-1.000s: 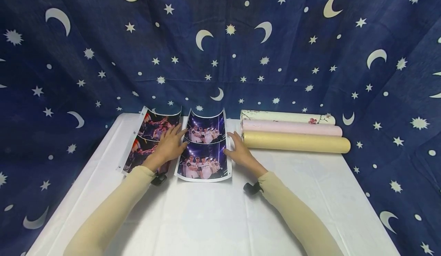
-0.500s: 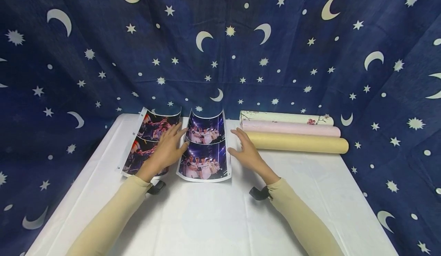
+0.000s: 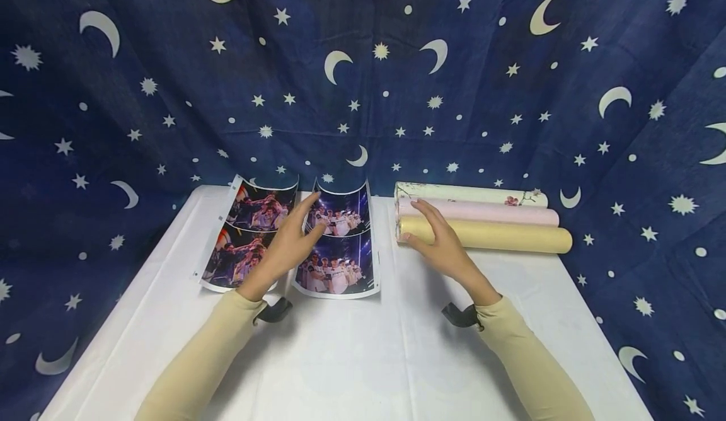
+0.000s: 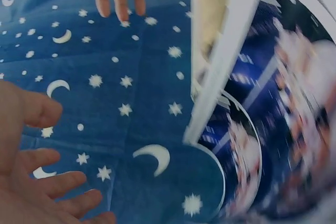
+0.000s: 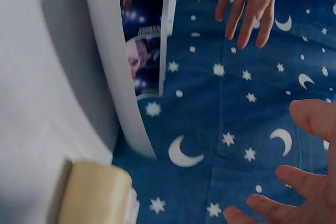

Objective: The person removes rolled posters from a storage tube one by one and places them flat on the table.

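Observation:
Two curled photo prints lie side by side at the back of the table. The left photo print (image 3: 238, 254) has a red and dark scene. The right photo print (image 3: 340, 276) shows people in white against purple. My left hand (image 3: 289, 238) hovers with fingers spread, overlapping the inner edges of both prints in the head view. At the left ends of three rolls, my right hand (image 3: 448, 251) is spread, thumb and index overlapping the gold roll (image 3: 516, 236) and the pink roll (image 3: 505, 212). Neither hand holds anything. Behind these lies a white floral roll (image 3: 465, 193).
A white cloth (image 3: 351, 358) covers the table. Close behind the prints and rolls hangs a dark blue curtain (image 3: 386, 112) with moons and stars. In the right wrist view, the curved side of the nearer print (image 5: 105, 61) stands up from the cloth.
My right hand has left the right print's edge and moved right to the rolls. My left hand has shifted slightly right, over the right print's left edge. The prints stay almost in place.

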### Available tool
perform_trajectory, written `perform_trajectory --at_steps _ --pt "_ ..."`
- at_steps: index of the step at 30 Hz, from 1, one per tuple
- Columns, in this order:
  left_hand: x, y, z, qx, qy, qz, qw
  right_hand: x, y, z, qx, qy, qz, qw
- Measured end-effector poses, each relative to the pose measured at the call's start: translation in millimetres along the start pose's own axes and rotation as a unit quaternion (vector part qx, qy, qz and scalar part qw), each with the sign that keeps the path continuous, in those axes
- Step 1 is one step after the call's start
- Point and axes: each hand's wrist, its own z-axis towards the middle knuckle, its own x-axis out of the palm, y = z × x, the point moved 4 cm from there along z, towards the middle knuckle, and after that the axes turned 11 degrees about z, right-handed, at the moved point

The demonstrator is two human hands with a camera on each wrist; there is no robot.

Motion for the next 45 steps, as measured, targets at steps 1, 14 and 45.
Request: perform_trajectory --at_steps 1,14,45 --pt "0.4 -3.2 1.8 -0.003 -0.008 -0.015 0.9999 -5 0 0 -0.004 -0.003 -0.007 1.0" --pt "26.7 -40.0 46.8 -0.044 -0.009 -0.234 0.9712 -69 -16 21 -0.016 -0.014 -0.089 0.996" --pt "233.6 30.9 214.5 -0.274 0.056 -0.456 0.8447 -105 -139 94 0.187 0.053 -0.141 0.971"
